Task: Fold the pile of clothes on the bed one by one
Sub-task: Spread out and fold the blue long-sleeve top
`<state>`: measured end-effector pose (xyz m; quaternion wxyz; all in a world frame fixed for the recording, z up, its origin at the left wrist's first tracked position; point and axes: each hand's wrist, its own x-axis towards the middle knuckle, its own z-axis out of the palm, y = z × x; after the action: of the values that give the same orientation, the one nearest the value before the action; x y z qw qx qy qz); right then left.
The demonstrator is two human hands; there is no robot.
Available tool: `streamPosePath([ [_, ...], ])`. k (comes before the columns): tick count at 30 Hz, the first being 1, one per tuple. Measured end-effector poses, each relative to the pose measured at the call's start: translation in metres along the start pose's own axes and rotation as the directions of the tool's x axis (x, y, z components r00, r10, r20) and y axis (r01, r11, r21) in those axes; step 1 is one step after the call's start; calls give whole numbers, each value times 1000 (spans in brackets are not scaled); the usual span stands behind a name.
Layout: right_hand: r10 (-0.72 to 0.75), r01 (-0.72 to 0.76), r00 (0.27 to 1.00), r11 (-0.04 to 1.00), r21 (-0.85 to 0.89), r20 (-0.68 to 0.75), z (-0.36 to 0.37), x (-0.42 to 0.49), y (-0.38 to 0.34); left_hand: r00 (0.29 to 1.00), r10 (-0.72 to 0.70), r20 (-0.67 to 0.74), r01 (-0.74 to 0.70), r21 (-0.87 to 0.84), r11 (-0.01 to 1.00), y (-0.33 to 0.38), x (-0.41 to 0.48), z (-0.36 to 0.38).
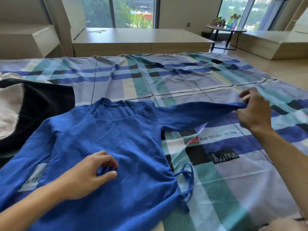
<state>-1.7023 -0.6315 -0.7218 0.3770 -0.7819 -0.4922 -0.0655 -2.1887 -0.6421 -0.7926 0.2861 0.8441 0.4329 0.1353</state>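
Observation:
A blue long-sleeved top [116, 140] lies face up on the checked bedsheet [183, 77], its neck towards the far side. My right hand [255, 110] grips the cuff of its right sleeve, which is stretched out sideways and lifted a little off the sheet. My left hand [90, 175] rests on the top's chest and pinches a small fold of the fabric between thumb and fingers. Blue drawstrings [187, 184] trail from the top's right side seam. The left sleeve runs down to the lower left edge of the view.
A black garment [41, 104] and a white one [10, 107] lie piled at the left of the bed. Beyond the bed stand low wooden platforms [141, 39] under the windows and a small round table [225, 28] at the back right.

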Motion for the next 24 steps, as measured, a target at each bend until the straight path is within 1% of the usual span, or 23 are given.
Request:
streamPosePath([
  [1, 25, -25, 1000, 1000, 2, 18, 0, 0, 10, 1000, -5, -25, 5, -15, 1000, 9, 10, 8],
  [3, 123, -119, 988, 992, -40, 96, 2, -1, 33, 998, -3, -70, 2, -19, 1000, 24, 30, 24],
  [5, 251, -234, 952, 966, -109, 178, 3, -5, 57, 995, -2, -98, 1, -7, 1000, 35, 49, 37],
  [7, 322, -301, 916, 946, -122, 241, 4, -7, 80, 993, 0, -121, 1, 7, 1000, 44, 67, 48],
  [8, 347, -339, 900, 938, -78, 262, 4, -6, 89, 991, 3, -135, 0, 20, 1000, 47, 76, 53],
  [9, 380, -400, 879, 917, 10, 290, 3, -4, 97, 989, 6, -150, 0, 38, 999, 50, 86, 58],
  [11, 442, -526, 826, 826, 200, 349, -5, 5, 105, 983, 0, -185, 14, 74, 997, 56, 105, 66],
  [12, 466, -570, 802, 785, 243, 374, -9, 11, 107, 979, -8, -203, 26, 88, 996, 59, 115, 69],
  [13, 480, -592, 786, 766, 251, 390, -15, 19, 109, 975, -14, -221, 37, 102, 994, 62, 126, 71],
  [17, 445, -606, 771, 732, 311, 456, -42, 57, 108, 955, -30, -296, 73, 133, 988, 71, 162, 79],
  [20, 494, -657, 721, 711, 252, 485, -56, 68, 112, 955, -52, -292, 99, 151, 984, 74, 180, 89],
  [22, 527, -674, 684, 721, 161, 504, -52, 60, 126, 974, -82, -211, 127, 206, 970, 71, 186, 98],
  [24, 578, -691, 616, 723, 13, 535, -41, 38, 139, 989, -110, -97, 133, 281, 950, 65, 186, 107],
])
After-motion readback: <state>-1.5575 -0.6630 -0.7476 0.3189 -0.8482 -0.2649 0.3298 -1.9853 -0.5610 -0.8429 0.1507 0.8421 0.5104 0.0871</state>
